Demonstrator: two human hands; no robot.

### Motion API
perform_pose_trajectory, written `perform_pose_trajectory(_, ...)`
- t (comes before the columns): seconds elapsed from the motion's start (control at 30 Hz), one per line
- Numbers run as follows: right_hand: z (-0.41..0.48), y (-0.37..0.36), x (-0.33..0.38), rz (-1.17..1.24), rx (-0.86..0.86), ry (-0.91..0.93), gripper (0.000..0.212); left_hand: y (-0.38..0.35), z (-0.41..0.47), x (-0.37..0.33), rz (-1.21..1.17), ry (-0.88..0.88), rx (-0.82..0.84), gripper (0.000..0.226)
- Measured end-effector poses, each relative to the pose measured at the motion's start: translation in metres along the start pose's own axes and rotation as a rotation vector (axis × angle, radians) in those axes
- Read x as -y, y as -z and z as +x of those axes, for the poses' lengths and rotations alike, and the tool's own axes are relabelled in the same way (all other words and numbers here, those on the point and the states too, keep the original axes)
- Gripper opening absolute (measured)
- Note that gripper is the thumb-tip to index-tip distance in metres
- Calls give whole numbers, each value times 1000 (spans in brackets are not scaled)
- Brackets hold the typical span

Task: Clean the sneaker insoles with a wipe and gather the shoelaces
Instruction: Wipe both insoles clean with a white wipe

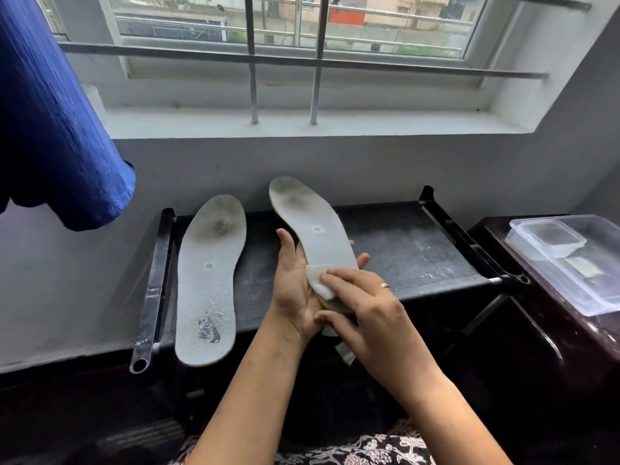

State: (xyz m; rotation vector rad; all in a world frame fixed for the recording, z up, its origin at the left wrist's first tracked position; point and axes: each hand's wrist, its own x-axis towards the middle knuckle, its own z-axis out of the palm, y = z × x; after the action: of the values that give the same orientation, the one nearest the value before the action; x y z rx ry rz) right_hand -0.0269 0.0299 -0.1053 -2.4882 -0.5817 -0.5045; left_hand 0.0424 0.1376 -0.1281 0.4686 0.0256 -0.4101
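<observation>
Here the left hand (295, 290) cradles a grey, dirt-smudged foam insole (312, 229) above the black fabric-topped bench (402, 250); the right hand (362, 307) presses a white wipe (317, 285) onto it. A second insole (209, 280) lies on the bench.

I see both forearms entering from the bottom edge, bare to the elbow and converging toward the centre. My left hand (295, 290) is turned palm up and slightly inward, fingers extended forward, cupped beneath the insole (312, 229) it supports; the thumb points away from me along the near edge, and the fingertips (364, 258) show past the far edge. My right hand (362, 307) lies palm down across the left, wrist bent slightly, fingers curled and pressing a wipe (317, 283) flat against the insole. A ring sits on one right finger. The thumb touches the left palm heel.
</observation>
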Motion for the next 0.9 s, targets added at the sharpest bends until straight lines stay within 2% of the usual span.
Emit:
perform_pose_trajectory(0.07, 7, 1, 2, 20, 65, -53, 50, -1, -1, -4, 23, 10, 12, 73)
perform_pose_trajectory(0.17, 17, 4, 1, 31, 139, -92, 58, 0, -1, -8, 88, 51, -26, 84)
perform_pose_trajectory(0.27, 28, 5, -2, 133, 73, -166, 50, 2, 1, -6, 83, 76, -58, 84)
perform_pose_trajectory(0.33, 34, 0, -5, 84, 34, -206, 38, 2, 1, -5, 54, 80, -58, 78)
perform_pose_trajectory(0.43, 36, -9, -5, 7, 12, -165, 23, 3, 2, -5, 38, 77, -67, 76)
perform_pose_trajectory(0.67, 5, -9, 6, 109, 57, -52, 36, 4, 2, -6, 22, 2, -164, 64)
perform_pose_trajectory(0.8, 0, 10, 5, 198, 175, -47, 33, 5, 0, -9, -35, 19, -200, 67)
perform_pose_trajectory(0.9, -6, 21, -2, 226, 234, -125, 27, 4, 0, -11, -26, 20, -188, 64)
